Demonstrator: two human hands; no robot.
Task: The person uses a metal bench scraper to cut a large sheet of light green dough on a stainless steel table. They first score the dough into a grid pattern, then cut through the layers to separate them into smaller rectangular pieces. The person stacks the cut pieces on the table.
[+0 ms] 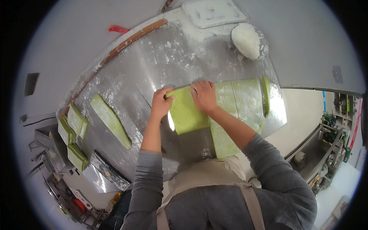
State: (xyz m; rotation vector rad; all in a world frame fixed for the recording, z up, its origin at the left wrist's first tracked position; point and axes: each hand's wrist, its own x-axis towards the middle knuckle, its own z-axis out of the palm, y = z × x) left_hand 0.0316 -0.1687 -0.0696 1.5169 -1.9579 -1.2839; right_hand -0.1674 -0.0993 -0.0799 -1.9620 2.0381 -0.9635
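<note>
My left hand [162, 103] grips the far left corner of a folded piece of green dough [188, 115], thumb on top. My right hand [204, 96] rests on the far right part of the same piece, its fingers over the far edge. To the right lies a wide, floured green dough sheet [241, 100] with straight cuts across it, and past it a narrow green strip [266, 96]. A long tapered dough piece [110, 120] lies apart on the left. Stacks of cut green dough sheets [77, 157] stand at the table's left edge.
The floured metal table [129, 72] has a long wooden rolling pin [129, 41] along its far left edge, beside a red handle [118, 29]. A bowl of flour [247, 41] and a floured tray [214, 13] stand at the back. A dark floured slab [110, 169] lies near left.
</note>
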